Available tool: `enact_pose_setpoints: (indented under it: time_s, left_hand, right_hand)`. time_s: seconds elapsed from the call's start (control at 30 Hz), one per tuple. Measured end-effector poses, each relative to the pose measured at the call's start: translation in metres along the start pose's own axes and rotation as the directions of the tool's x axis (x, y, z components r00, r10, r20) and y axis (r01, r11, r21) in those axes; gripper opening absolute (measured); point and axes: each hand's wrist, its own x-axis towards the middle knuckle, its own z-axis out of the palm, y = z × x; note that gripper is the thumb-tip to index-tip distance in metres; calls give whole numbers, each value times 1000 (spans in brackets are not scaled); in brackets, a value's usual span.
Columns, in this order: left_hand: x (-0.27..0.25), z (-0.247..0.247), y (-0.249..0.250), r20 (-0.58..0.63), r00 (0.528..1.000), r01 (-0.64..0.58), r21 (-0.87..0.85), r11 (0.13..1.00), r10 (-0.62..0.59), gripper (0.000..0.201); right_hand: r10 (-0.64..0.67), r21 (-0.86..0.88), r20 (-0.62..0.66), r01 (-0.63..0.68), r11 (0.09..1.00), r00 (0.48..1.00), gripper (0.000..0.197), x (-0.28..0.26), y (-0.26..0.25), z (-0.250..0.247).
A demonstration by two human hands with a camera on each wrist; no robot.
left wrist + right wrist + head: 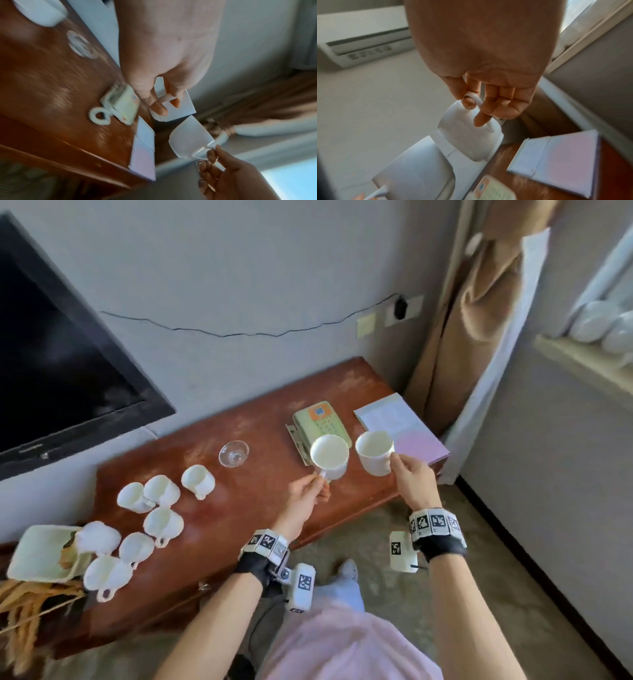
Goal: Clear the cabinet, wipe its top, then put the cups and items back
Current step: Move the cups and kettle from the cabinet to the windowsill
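Observation:
I hold two white mugs side by side in the air over the right part of the dusty brown cabinet (260,508). My left hand (320,478) pinches the handle of the left mug (329,456), whose mouth faces the head camera. The left wrist view shows thumb and finger on that handle, my left hand (164,100) against the left mug (178,111). My right hand (397,462) grips the right mug (373,451) by its handle. In the right wrist view my right hand (473,104) has a finger through the handle of the right mug (471,139).
Several small white cups (161,491) lie grouped on the cabinet's left half, beside a white vase (41,553) with dried stalks. A glass dish (234,453), a green phone (320,419) and a booklet (400,426) lie farther right. A television (51,354) hangs left; curtain (479,320) right.

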Motion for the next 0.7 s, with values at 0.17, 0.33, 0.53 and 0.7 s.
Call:
enact_pose_setpoints:
  time_s: [0.17, 0.33, 0.53, 0.7]
  left_hand:
    - [8, 120, 34, 291, 955, -78, 61, 995, 57, 22]
    - [2, 262, 56, 523, 852, -93, 78, 993, 39, 29]
    - [-16, 440, 58, 751, 660, -96, 53, 994, 24, 28]
    - [-46, 584, 63, 890, 456, -104, 75, 992, -19, 26]
  right_hand:
    - [107, 81, -323, -85, 993, 940, 47, -39, 40, -115]
    - [269, 230, -578, -163, 959, 770, 47, -80, 97, -221]
    - [379, 315, -786, -210, 925, 489, 46, -129, 164, -339]
    - [449, 397, -864, -241, 886, 229, 46, -170, 205, -427]
